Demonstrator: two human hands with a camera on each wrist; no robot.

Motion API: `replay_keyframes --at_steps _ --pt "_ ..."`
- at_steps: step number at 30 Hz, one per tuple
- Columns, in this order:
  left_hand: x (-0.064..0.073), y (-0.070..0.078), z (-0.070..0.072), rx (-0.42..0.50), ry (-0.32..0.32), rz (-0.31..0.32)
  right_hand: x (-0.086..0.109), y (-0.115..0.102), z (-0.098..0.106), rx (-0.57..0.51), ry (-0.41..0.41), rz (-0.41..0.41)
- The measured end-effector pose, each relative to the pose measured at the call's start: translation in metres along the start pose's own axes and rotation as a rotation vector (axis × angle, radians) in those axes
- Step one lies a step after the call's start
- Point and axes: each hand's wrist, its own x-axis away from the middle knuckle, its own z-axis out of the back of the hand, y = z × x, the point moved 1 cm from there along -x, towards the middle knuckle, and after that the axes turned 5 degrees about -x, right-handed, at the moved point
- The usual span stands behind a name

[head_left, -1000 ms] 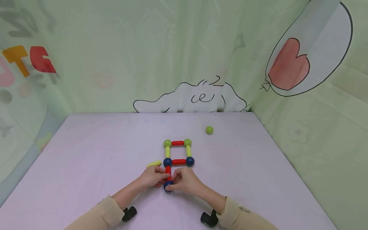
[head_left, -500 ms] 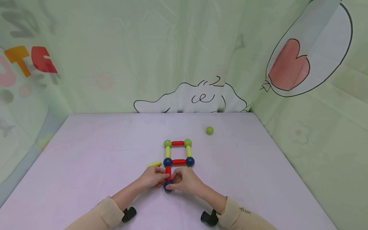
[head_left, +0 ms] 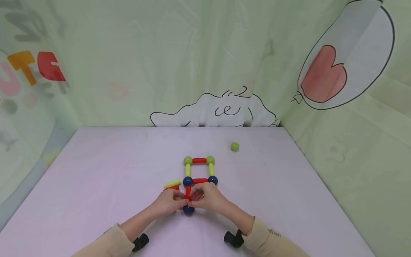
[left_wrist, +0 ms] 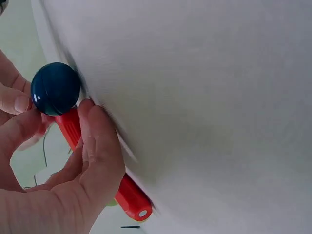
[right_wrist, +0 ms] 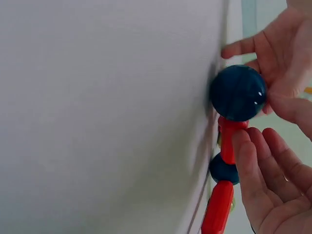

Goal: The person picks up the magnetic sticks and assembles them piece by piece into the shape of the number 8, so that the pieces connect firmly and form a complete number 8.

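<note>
Both hands meet around the dark blue ball [head_left: 188, 210] at the near end of a ball-and-rod build. A red rod [head_left: 188, 191] joins it to a second blue ball [head_left: 187, 181]. My left hand [head_left: 168, 202] grips the near ball where the rod meets it, thumb on the ball [left_wrist: 55, 88] and fingers beside the rod [left_wrist: 70, 127]. My right hand [head_left: 208, 197] has its thumb at the same ball [right_wrist: 238, 92], with its fingertips against the rod [right_wrist: 229, 148]. Beyond stands a square of red and yellow rods, with two green balls at its far corners and blue balls nearer.
A loose yellow rod [head_left: 172, 184] and a red rod [head_left: 172, 187] lie left of the build, by my left hand. Farther back to the right sits a single green ball [head_left: 234, 146]. A green printed curtain [head_left: 128, 71] surrounds the table [head_left: 112, 160] behind and at the sides.
My right hand shifts away from me, its thumb sliding off the ball's near side to its top. My left thumb drops from the rod toward the ball. More of the loose red rod shows.
</note>
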Motion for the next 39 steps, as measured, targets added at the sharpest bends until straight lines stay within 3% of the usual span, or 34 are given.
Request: replay_keyframes --at_steps 4,14,18,23,31,39 --pt "0.006 0.001 0.000 -0.034 -0.009 -0.042 -0.005 -0.003 0.005 0.013 -0.031 0.002" --pt "0.015 0.011 -0.005 -0.181 0.006 -0.162 -0.031 -0.004 0.005 0.101 0.037 0.076" --pt "0.014 0.011 -0.006 -0.194 0.009 -0.194 -0.041 -0.003 0.001 0.092 0.030 0.091" --pt "0.014 0.012 -0.004 -0.182 -0.010 -0.183 -0.055 -0.006 -0.002 0.146 0.023 0.078" --pt "0.016 0.014 -0.001 -0.196 -0.030 -0.160 -0.074 -0.008 -0.006 0.316 -0.032 0.066" --pt "0.016 0.015 -0.003 -0.190 -0.027 -0.160 -0.085 -0.007 -0.012 0.373 -0.102 0.013"
